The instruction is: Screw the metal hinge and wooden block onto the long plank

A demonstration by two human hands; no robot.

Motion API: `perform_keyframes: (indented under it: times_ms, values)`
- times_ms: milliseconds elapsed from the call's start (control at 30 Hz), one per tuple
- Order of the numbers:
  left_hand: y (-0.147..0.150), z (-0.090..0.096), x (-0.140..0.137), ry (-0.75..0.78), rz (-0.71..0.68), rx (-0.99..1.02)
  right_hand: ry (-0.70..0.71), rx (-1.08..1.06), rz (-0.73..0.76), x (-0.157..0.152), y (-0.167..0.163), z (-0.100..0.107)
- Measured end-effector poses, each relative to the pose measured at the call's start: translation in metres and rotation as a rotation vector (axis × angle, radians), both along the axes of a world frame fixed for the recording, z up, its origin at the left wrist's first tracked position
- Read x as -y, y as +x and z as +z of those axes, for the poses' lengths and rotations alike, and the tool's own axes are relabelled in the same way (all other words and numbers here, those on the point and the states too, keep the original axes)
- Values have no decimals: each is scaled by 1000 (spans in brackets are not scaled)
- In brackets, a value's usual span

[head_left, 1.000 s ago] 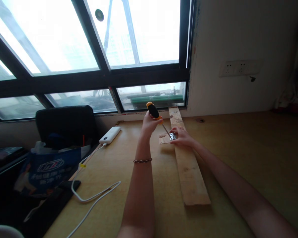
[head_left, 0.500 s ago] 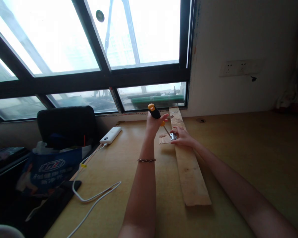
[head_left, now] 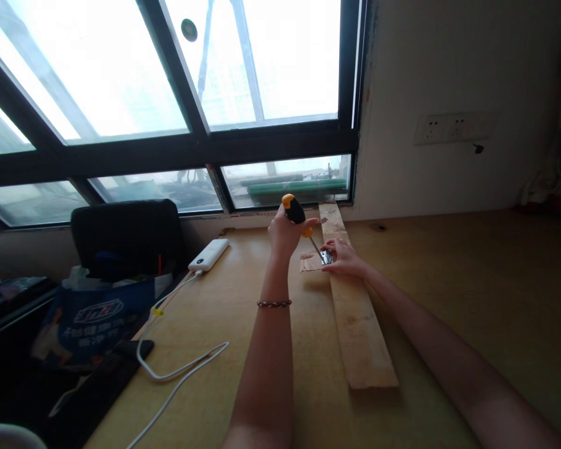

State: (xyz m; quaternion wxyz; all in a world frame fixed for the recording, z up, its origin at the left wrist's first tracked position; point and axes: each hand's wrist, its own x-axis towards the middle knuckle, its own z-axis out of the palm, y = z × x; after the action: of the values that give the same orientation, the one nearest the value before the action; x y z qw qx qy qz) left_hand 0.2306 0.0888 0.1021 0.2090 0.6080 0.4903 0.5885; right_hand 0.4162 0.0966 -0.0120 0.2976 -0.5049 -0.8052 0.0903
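My left hand (head_left: 286,234) is wrapped around the black and yellow handle of a screwdriver (head_left: 294,209). Its shaft slants down to the right, and the tip meets a small shiny metal hinge (head_left: 326,257) on a long wooden board (head_left: 362,324). With fingers and thumb at its edges, my right hand (head_left: 345,257) grips the hinge against the board. A short, thin piece of wood (head_left: 310,262) sticks out to the left from beside the board. Exactly where the tip sits on the hinge is too small to make out.
The board lies on a wooden table (head_left: 472,299), its far end near the window. To the left are a white power bank (head_left: 209,255) and a looped white cable (head_left: 187,368). A black chair (head_left: 126,234) and a blue bag (head_left: 93,318) stand beyond the table's left edge.
My left hand has turned slightly around the screwdriver handle, and its wrist has shifted a little left. The handle leans marginally further right. My right hand, the hinge and the board stay in place.
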Motion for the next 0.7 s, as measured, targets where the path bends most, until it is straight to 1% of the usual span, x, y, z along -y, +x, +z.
perform_keyframes:
  times_ms: [133,233,367,500,600,700]
  values:
    - [1,1,-1,-45,-111,96,4,18,1,0,1,0]
    - [1,-2,-5,-47,-131,155,-3,29,3,0,0,1]
    - [1,-7,-12,-37,-136,129,-4,27,4,-1,0,1]
    - [0,-11,-17,-16,-182,109,-10,16,1,-1,0,1]
    - [2,-12,-17,-24,-256,137,-9,9,3,0,0,1]
    - [4,-11,-14,-29,-383,197,6,1,4,1,0,2]
